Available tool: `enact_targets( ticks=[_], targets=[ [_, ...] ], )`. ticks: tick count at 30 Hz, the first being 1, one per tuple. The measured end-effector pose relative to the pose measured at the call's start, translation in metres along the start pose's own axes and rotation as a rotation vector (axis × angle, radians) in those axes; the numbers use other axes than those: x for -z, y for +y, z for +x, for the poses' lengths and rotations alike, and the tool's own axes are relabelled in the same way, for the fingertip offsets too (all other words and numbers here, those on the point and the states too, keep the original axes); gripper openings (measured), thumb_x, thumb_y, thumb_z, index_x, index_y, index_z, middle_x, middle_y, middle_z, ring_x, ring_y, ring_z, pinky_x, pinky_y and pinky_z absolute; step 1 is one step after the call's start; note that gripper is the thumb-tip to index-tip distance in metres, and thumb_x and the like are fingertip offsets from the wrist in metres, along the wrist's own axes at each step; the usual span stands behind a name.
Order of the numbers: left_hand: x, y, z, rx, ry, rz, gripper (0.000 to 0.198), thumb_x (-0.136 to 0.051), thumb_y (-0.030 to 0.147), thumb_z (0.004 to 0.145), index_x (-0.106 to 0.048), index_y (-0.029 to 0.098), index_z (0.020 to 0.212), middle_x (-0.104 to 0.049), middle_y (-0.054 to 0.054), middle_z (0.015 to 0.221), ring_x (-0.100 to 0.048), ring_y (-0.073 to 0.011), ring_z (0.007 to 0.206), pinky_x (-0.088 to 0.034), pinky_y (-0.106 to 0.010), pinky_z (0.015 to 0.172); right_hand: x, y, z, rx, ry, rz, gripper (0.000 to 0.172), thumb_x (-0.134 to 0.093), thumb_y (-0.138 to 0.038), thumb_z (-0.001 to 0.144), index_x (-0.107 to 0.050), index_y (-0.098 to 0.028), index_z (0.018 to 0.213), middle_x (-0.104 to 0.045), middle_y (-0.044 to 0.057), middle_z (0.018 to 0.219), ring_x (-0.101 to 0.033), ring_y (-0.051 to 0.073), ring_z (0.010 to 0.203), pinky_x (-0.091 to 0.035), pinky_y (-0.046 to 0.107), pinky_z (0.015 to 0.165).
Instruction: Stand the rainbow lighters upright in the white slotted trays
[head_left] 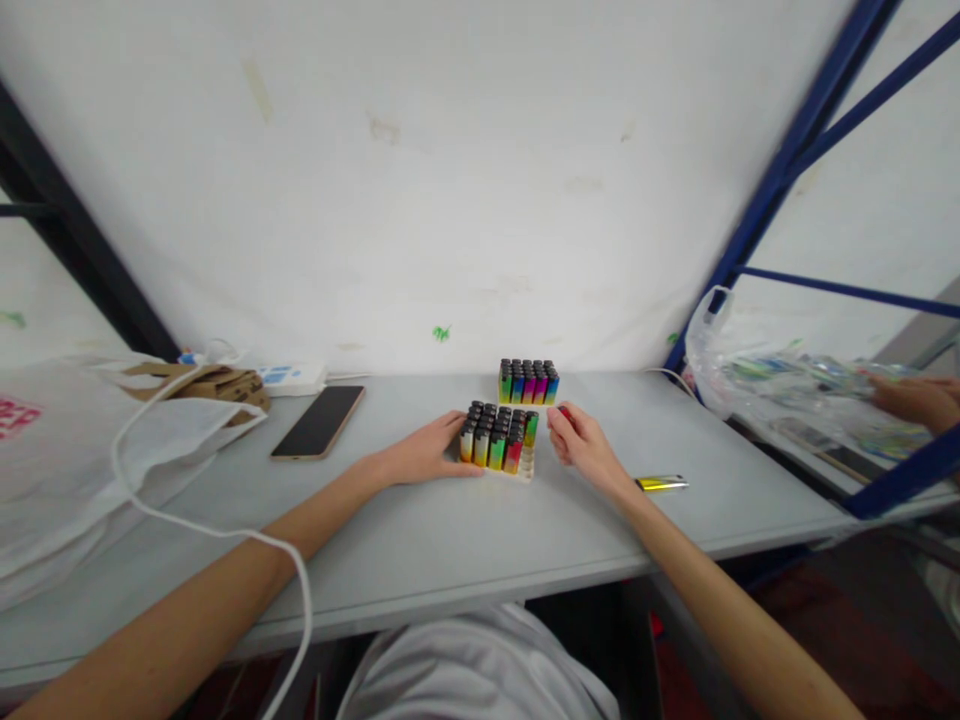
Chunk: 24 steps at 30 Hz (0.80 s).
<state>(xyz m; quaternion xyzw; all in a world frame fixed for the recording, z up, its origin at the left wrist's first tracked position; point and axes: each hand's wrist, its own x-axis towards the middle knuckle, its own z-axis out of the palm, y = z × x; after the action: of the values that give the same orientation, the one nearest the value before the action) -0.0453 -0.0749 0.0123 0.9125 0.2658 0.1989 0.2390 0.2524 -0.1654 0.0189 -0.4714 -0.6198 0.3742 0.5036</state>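
Note:
A pale tray [517, 477] holds several upright lighters [497, 448] with black tops and bodies in silver, green, red and yellow. Bare sockets show at its right front corner. My left hand [431, 450] grips the tray's left side, with the thumb along the front and the fingers reaching behind. Just right of the tray, my right hand [585, 447] is closed around a small lighter [564, 410]; only a red and dark end shows above the fingers. Behind stands a second block of lighters [529, 384], packed upright, with rainbow-coloured bodies.
A yellow and silver slim object [661, 483] with a dark end lies right of my forearm. At left are a phone [319, 422], a white power strip [294, 378], a plastic bag [67, 450] and a white cable [217, 532]. Beyond the blue frame [787, 170], another person's hand [911, 398] touches plastic-wrapped goods.

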Motion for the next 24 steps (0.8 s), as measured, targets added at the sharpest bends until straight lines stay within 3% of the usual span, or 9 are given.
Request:
enact_targets(
  ticks=[3, 5, 9, 11, 16, 24],
  targets=[
    [-0.001, -0.001, 0.000, 0.001, 0.002, 0.011, 0.088, -0.084, 0.068, 0.086, -0.057, 0.020, 0.154, -0.062, -0.015, 0.156, -0.057, -0.0393, 0.148, -0.042, -0.050, 0.131, 0.003, -0.006, -0.003, 0.099, -0.020, -0.122, 0.051, -0.052, -0.075, 0.104, -0.057, -0.025, 0.094, -0.060, -0.001, 0.079, -0.059, 0.017, 0.065, -0.052, 0.029, 0.059],
    [-0.001, -0.001, 0.000, -0.003, 0.000, 0.011, 0.088, -0.084, 0.067, 0.086, -0.056, 0.020, 0.156, -0.061, -0.015, 0.157, -0.056, -0.0387, 0.149, -0.041, -0.050, 0.132, 0.006, -0.010, -0.004, 0.197, -0.005, -0.315, 0.052, -0.049, -0.072, 0.107, -0.059, -0.024, 0.089, -0.067, 0.005, 0.089, -0.065, 0.020, 0.079, -0.056, 0.032, 0.071],
    [0.000, 0.000, 0.000, -0.001, 0.001, 0.012, 0.089, -0.084, 0.067, 0.087, -0.055, 0.022, 0.158, -0.060, -0.015, 0.160, -0.055, -0.0379, 0.150, -0.039, -0.050, 0.133, 0.013, -0.014, -0.004, 0.252, 0.041, -0.620, 0.057, -0.045, -0.067, 0.110, -0.053, -0.025, 0.072, -0.064, 0.003, 0.069, -0.058, 0.020, 0.065, -0.051, 0.032, 0.068],
    [0.000, 0.001, 0.000, 0.001, -0.003, 0.014, 0.089, -0.084, 0.067, 0.087, -0.055, 0.021, 0.158, -0.059, -0.015, 0.160, -0.055, -0.0379, 0.150, -0.039, -0.049, 0.133, 0.014, -0.014, -0.004, 0.229, 0.036, -0.623, 0.057, -0.044, -0.066, 0.111, -0.055, -0.025, 0.073, -0.066, 0.002, 0.065, -0.060, 0.019, 0.060, -0.050, 0.031, 0.065],
    [0.000, 0.000, 0.000, -0.005, -0.007, 0.013, 0.089, -0.084, 0.068, 0.087, -0.055, 0.021, 0.157, -0.059, -0.015, 0.159, -0.055, -0.0375, 0.150, -0.040, -0.048, 0.132, 0.015, -0.006, -0.002, 0.223, -0.051, -0.616, 0.053, -0.045, -0.064, 0.112, -0.065, -0.024, 0.084, -0.080, 0.007, 0.082, -0.075, 0.022, 0.073, -0.057, 0.032, 0.073],
    [0.000, 0.000, 0.000, 0.007, -0.016, 0.018, 0.091, -0.083, 0.069, 0.088, -0.053, 0.019, 0.158, -0.058, -0.017, 0.160, -0.054, -0.0381, 0.151, -0.038, -0.050, 0.132, 0.028, -0.012, 0.008, 0.188, -0.247, -0.727, 0.048, -0.046, -0.062, 0.113, -0.059, -0.025, 0.086, -0.071, 0.003, 0.071, -0.065, 0.021, 0.063, -0.050, 0.032, 0.068]
  ],
)
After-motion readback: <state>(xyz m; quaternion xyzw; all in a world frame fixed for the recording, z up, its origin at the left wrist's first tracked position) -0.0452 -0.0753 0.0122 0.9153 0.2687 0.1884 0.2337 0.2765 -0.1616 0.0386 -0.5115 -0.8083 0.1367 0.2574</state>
